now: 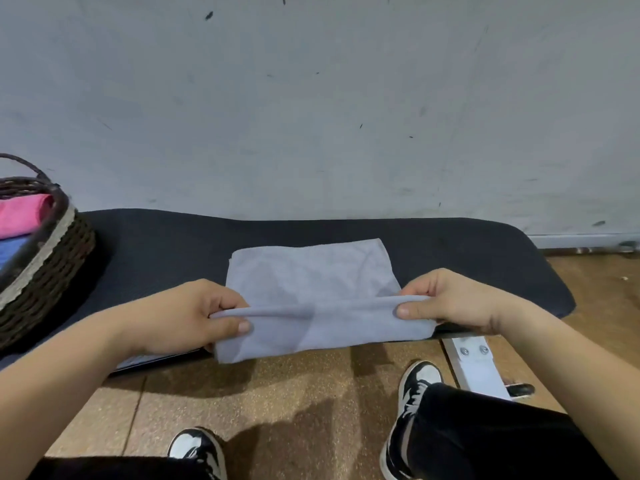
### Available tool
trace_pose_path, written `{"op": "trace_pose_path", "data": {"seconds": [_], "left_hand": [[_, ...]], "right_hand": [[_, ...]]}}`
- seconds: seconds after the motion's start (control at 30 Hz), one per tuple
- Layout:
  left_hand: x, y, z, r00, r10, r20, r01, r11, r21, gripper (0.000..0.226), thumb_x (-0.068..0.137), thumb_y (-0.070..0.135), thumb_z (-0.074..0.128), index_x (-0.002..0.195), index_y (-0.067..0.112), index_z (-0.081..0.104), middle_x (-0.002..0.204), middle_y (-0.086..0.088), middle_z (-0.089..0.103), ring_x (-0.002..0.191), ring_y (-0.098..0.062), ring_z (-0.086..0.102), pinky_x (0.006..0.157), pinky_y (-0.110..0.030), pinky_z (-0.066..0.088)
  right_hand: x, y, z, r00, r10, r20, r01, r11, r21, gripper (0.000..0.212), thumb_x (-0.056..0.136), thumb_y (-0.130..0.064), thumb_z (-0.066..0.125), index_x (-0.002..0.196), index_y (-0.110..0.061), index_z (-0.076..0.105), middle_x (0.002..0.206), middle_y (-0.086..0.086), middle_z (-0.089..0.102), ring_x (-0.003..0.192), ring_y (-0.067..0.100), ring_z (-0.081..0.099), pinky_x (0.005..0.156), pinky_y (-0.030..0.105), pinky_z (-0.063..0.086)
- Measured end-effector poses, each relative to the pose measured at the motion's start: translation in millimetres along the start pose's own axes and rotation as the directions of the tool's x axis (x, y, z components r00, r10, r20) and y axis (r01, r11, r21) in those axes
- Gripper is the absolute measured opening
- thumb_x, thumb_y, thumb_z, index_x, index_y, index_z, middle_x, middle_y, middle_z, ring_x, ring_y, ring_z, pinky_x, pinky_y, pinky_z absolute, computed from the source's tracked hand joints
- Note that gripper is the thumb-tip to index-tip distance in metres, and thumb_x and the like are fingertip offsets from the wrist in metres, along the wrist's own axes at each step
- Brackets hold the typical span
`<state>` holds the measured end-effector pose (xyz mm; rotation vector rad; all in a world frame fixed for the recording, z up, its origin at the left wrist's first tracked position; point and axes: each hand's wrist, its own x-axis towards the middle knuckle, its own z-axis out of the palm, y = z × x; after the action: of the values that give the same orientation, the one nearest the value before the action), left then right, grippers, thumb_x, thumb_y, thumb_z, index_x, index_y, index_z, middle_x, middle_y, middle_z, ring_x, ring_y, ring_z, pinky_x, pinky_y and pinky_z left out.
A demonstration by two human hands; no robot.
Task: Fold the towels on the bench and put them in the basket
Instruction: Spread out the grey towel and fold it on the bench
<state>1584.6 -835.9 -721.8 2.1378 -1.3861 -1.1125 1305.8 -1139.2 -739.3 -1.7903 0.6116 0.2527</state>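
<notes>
**Forearms [86, 368] in from 7 and 5, grey towel [311, 268] pinched along its near fold**

Grey towel: centre frame, on the bench [156, 244]. Far part lies flat toward 12. Near part is raised into a ridge, and a flap hangs off the bench's front edge toward 6.

Left hand [194, 317]: on the 9 o'clock end of the ridge. Thumb on the near side, fingers curled over the far side, cloth clamped between.

Right hand [446, 303]: same pinch at the 3 o'clock end. The ridge runs fairly taut between the two.

Handling, my read:
- Light, soft and limp, with no stiffness of its own, so it will sag wherever I don't support it.
- Nothing to break, and the nap looks grippy rather than slick, so a light pinch should do.
- Best hold is where the hands are now, at the two ends of the fold line, pulled gently apart so the edge stays straight.
- The bench cover looks textured. I expect it to drag the flat part, which helps hold it in place but could rumple it if I slide the towel instead of lifting.

Outward:
- Basket [52, 265] at 9, on the left end of the bench. Dark wicker with a pale band.
- Pink towel [24, 213] lies in the basket, with a blue towel [12, 249] just nearer me.
- White bracket [474, 365] under the bench at 4.
- Shoes [415, 382] at 5 and 6 on the brown floor [294, 393].
- Scuffed pale wall [311, 98] at 12.
</notes>
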Motion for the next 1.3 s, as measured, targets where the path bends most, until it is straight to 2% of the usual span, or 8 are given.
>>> {"op": "trace_pose_path", "data": {"seconds": [0.2,0.3,0.43,0.63,0.83,0.93,1.07,1.3], "left_hand": [[20,-8,-23,0.973,-0.137,-0.188,0.111,0.984,-0.143,0.02,0.097,0.038,0.067,0.088,0.022,0.075,0.086,-0.006,0.075,0.082,-0.027,0.074,0.073,-0.038,0.064],[38,-10,-29,0.942,-0.168,-0.29,0.135,0.982,-0.133,0.018,0.099,0.036,0.063,0.09,0.024,0.074,0.084,-0.001,0.075,0.076,-0.021,0.073,0.069,-0.037,0.064],[66,-19,-35,0.923,-0.168,-0.345,0.212,0.973,0.095,0.018,0.102,0.036,0.056,0.09,0.031,0.067,0.081,0.007,0.071,0.075,-0.014,0.068,0.066,-0.033,0.055],[97,-34,-33,0.872,-0.222,-0.436,0.323,0.93,0.174,0.014,0.099,0.037,0.058,0.093,0.026,0.063,0.089,0.007,0.066,0.079,-0.01,0.061,0.065,-0.03,0.049],[104,-28,-27,0.88,-0.269,-0.391,0.353,0.921,0.163,0.069,0.084,0.056,0.072,0.142,0.029,0.048,0.128,0.007,0.053,0.115,-0.016,0.057,0.098,-0.038,0.051],[102,-21,-22,0.874,-0.327,-0.359,0.374,0.925,0.068,0.058,0.081,0.049,0.079,0.129,0.027,0.056,0.118,0.01,0.061,0.106,-0.015,0.06,0.087,-0.034,0.053],[98,-14,-21,0.846,-0.427,-0.321,0.419,0.903,-0.098,0.035,0.073,0.039,0.086,0.093,0.017,0.068,0.092,-0.001,0.071,0.084,-0.018,0.068,0.072,-0.038,0.057],[78,-11,-31,0.834,-0.481,-0.271,0.326,0.826,-0.46,0.034,0.078,0.029,0.088,0.101,0.013,0.07,0.097,-0.01,0.076,0.09,-0.03,0.074,0.073,-0.045,0.062]], "right_hand": [[37,-2,-5,0.953,0.049,-0.3,0.054,0.944,0.326,0.02,0.093,-0.015,0.072,0.108,-0.001,0.073,0.094,0.012,0.076,0.077,0.016,0.071,0.059,0.024,0.057],[66,-11,-2,0.879,0.034,-0.475,0.108,0.957,0.268,0.013,0.091,-0.019,0.077,0.099,-0.009,0.077,0.083,0.001,0.077,0.07,0.01,0.07,0.055,0.02,0.052],[100,-15,-1,0.809,0.024,-0.588,0.082,0.985,0.152,0.01,0.09,-0.023,0.078,0.09,-0.013,0.076,0.063,-0.013,0.068,0.065,0.01,0.066,0.061,0.024,0.052],[131,-6,-6,0.758,0.03,-0.651,-0.103,0.992,-0.074,0.019,0.087,-0.034,0.078,0.085,-0.016,0.073,0.086,0.004,0.072,0.083,0.021,0.068,0.071,0.035,0.055],[133,4,-7,0.762,-0.175,-0.624,-0.241,0.817,-0.524,0.036,0.094,-0.052,0.063,0.116,-0.024,0.065,0.107,-0.005,0.054,0.096,0.017,0.056,0.071,0.035,0.047],[127,12,-4,0.759,-0.34,-0.556,-0.129,0.758,-0.64,0.045,0.097,-0.047,0.061,0.131,-0.019,0.064,0.129,0.002,0.057,0.121,0.025,0.052,0.095,0.039,0.048],[113,13,2,0.845,-0.39,-0.366,0.015,0.701,-0.713,0.065,0.097,-0.061,0.05,0.151,-0.024,0.049,0.163,0.003,0.035,0.154,0.023,0.025,0.124,0.039,0.023],[101,20,18,0.98,-0.119,-0.157,-0.052,0.612,-0.789,0.075,0.088,-0.082,0.009,0.156,-0.055,-0.007,0.168,-0.01,-0.024,0.153,0.013,-0.027,0.126,0.044,-0.013]]}}
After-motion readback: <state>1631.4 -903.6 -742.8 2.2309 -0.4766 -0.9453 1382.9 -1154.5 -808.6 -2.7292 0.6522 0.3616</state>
